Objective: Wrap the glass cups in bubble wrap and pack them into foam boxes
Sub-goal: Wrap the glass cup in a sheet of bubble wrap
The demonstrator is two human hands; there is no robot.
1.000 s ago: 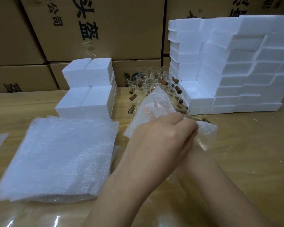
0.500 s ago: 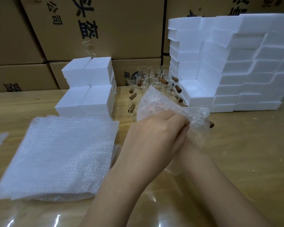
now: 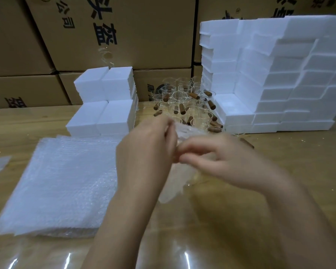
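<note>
Brown cardboard cartons (image 3: 144,35) printed with dark characters are standing walled up behind the far edge of the tabletop (image 3: 279,162), whose wood grain is shining under a glossy film. Toward the far right corner, white foam boxes (image 3: 270,84) are sitting in a stepped, blocky stack. A flat pile of bubble wrap (image 3: 62,183), square and pebbled, is lying near the left edge. Behind it a smaller foam stack (image 3: 105,105) of crisp cubes is rising two tiers. Between the two foam stacks, clear round glass cups (image 3: 182,98) with stubby brown wooden handles are clustering at the far edge. At the tabletop's middle, my left hand (image 3: 147,150) is curling round a crumpled bubble wrap sheet (image 3: 171,187) while my right hand (image 3: 217,160) is pinching it. The two hands are touching. Motion blur is hiding whatever lies inside.
</note>
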